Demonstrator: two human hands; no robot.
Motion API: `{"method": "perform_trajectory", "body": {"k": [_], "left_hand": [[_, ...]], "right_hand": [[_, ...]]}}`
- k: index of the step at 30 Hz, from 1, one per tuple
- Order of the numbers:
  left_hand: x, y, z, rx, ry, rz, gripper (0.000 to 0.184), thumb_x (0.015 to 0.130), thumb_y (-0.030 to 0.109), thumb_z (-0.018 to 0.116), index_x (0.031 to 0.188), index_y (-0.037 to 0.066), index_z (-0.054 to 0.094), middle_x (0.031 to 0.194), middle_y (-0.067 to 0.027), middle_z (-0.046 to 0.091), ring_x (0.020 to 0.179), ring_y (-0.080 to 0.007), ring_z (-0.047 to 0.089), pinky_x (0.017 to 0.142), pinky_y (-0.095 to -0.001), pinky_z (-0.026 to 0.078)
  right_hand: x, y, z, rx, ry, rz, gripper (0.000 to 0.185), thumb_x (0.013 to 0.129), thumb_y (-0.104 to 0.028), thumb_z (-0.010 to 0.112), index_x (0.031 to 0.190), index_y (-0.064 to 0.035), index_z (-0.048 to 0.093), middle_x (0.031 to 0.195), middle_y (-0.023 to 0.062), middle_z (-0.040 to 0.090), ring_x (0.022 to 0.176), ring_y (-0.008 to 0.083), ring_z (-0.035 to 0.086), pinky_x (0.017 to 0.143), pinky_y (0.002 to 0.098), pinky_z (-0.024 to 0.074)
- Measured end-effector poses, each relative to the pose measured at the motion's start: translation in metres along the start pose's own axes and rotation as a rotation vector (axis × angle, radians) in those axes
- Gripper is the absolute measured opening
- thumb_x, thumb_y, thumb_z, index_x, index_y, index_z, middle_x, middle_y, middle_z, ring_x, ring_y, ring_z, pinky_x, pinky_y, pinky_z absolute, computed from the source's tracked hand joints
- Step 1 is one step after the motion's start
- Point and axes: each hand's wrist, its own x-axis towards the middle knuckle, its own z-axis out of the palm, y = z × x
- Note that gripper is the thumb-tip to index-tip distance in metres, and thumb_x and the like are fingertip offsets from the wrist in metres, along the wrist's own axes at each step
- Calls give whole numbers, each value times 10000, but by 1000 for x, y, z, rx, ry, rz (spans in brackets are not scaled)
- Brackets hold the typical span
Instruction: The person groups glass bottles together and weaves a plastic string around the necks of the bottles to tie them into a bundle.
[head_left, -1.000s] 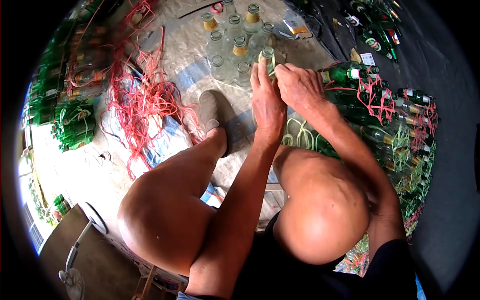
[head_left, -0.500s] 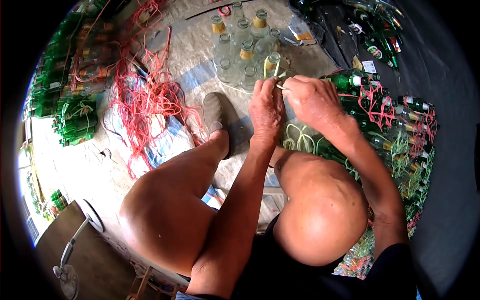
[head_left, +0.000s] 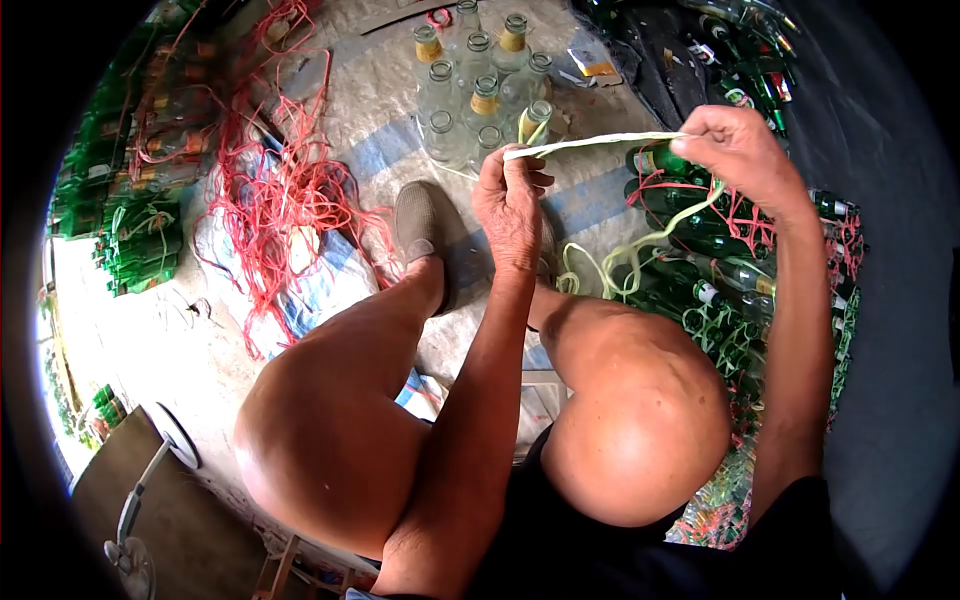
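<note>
A pale green plastic string runs taut between my two hands. My left hand pinches it near the front of a cluster of clear glass bottles. Farther right, my right hand is closed on the string, whose loose tail drops below it and curls on the floor by my right knee. The bottles stand upright, packed close together, some with yellowish labels at the neck. A loop of the string shows at the nearest bottle's neck. My left hand hides part of the front of the cluster.
A tangled heap of red string lies on the floor to the left. Tied stacks of green bottles stand at far left, and more tied bottles lie at right. A fan is at lower left.
My hands, close together before, have moved apart. The right hand has gone up and right, drawing out the string, while the left stays near the bottles.
</note>
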Motion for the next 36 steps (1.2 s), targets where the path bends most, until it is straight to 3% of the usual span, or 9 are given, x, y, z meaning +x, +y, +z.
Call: {"method": "perform_trajectory", "body": {"k": [6,19,21,24,25,27,32,35,36], "left_hand": [[2,-2,-1,-65,59,10,244,1084,163,538,1017,-30,672,833,-83,698,674,-129,632,639,-274,515],[-3,9,7,33,300,86,275,1087,170,528,916,2,662,688,0,585,596,-55,493,552,-229,399],[-1,11,8,-20,363,86,261,1079,144,549,886,6,657,668,40,540,599,-34,462,549,-224,379],[6,13,6,173,470,150,334,1097,196,547,846,-5,641,652,48,504,595,-36,421,551,-225,349],[9,13,5,206,487,155,358,1102,210,545,832,-7,635,647,49,496,596,-37,412,551,-227,341],[14,16,3,270,521,164,406,1112,239,541,804,-13,622,638,50,481,599,-39,394,551,-232,324],[29,14,-4,276,580,190,423,1117,242,535,784,-8,605,634,47,474,600,-39,397,551,-232,324],[36,13,-6,266,607,227,427,1115,248,539,773,-3,596,631,44,473,593,-37,397,544,-235,317],[36,7,-11,258,605,178,427,1114,248,541,772,-2,596,630,44,472,591,-37,395,543,-236,315]], "right_hand": [[-3,-6,-46,77,76,140,172,945,-226,763,869,-85,698,717,-75,575,577,0,440,499,195,325],[128,-36,-2,113,214,-159,155,1001,-215,729,1055,-72,757,718,-119,483,579,-26,327,507,203,208],[155,-47,14,-98,258,-417,196,985,-226,748,1029,-38,779,768,-84,610,683,5,497,604,211,394],[188,-74,37,-227,234,-604,228,974,-267,762,996,-41,770,779,-59,615,678,10,509,597,209,399],[183,-89,40,8,110,-254,173,938,-158,729,1018,-9,762,752,110,726,696,125,657,629,324,525],[208,-89,53,-122,163,-547,153,928,-152,743,916,-9,794,756,48,740,694,67,634,634,287,516],[236,-106,73,-29,-45,-289,150,922,-154,733,926,-13,783,695,38,691,608,100,609,577,298,510],[273,-102,92,-257,15,-618,172,914,-183,742,899,-15,778,671,58,672,576,117,596,553,320,501],[257,-126,92,-176,-34,-187,231,887,-247,761,856,-18,765,670,88,675,582,164,604,604,358,512]]}}
